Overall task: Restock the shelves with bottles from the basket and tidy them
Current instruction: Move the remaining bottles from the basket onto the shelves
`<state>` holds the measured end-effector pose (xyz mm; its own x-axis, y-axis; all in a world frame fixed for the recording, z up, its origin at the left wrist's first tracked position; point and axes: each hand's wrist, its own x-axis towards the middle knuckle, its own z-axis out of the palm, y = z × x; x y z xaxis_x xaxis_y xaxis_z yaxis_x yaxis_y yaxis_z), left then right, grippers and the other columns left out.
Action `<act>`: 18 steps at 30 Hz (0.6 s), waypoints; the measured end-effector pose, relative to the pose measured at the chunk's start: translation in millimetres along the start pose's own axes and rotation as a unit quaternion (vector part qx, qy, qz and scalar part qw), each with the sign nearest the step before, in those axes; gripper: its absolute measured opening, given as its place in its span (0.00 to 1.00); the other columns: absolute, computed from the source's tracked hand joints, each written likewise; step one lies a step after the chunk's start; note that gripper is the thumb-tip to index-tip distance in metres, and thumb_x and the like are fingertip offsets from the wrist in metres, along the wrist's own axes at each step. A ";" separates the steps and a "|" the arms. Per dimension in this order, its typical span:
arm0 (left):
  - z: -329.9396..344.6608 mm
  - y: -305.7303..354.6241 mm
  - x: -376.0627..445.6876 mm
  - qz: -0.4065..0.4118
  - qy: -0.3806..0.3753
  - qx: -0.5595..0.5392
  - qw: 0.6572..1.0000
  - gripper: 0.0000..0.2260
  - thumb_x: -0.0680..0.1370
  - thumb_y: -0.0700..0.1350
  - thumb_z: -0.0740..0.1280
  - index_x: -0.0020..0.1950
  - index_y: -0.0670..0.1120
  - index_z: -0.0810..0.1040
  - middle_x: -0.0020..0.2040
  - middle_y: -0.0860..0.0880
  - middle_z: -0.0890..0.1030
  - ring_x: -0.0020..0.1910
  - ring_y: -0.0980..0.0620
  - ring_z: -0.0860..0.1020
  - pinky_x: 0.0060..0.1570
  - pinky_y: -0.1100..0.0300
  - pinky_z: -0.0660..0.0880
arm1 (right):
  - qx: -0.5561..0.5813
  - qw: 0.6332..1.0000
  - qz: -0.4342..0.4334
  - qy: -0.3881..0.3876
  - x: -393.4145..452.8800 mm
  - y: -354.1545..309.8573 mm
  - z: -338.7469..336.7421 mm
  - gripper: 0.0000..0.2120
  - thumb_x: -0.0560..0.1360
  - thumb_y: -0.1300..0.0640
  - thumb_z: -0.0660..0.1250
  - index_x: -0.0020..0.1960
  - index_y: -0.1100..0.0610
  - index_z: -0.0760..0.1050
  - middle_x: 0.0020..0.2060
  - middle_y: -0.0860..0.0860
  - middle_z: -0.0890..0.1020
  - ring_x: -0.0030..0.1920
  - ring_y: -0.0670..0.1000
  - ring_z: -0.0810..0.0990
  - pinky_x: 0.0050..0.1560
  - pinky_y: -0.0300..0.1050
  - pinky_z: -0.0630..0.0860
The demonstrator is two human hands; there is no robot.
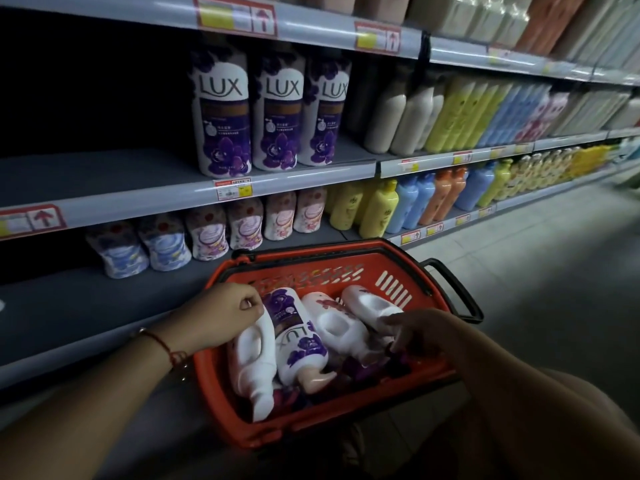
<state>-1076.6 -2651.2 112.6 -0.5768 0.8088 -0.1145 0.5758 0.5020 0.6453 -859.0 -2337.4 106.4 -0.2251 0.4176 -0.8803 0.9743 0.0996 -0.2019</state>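
- Bottles (301, 341): lying loose in red basket (388, 271) below shelf (104, 188)
- Left hand (225, 311): clenched around one white bottle (251, 358)
- Right hand (429, 334): fingers relaxed, touching another
- Risk: smooth bottle may slip during lift

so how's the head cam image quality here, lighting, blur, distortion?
Head view: dim overall, with a dark left side and corners; the right hand sits in shadow and looks soft, while the left hand is better lit. The shelves bow from wide-angle distortion, far-right products smear, and the Lux bottles stay readable, with mild glare on the price strips.
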 end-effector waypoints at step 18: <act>-7.4 -12.7 -15.1 -0.039 0.015 -0.050 0.998 0.03 0.78 0.46 0.70 0.45 0.51 0.83 0.33 0.53 0.80 0.26 0.64 0.73 0.28 0.65 0.72 | 0.430 0.902 -0.028 -0.024 -52.6 -29.5 24.9 0.09 0.77 0.58 0.73 0.41 0.61 0.78 0.34 0.55 0.79 0.18 0.48 0.72 0.24 0.37 0.73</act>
<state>-1079.5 -2672.1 111.7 -0.6352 0.7586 -0.1455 0.4692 0.5285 0.7074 -875.8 -2384.7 147.9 -0.2936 0.3917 -0.8720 0.6078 -0.6276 -0.4865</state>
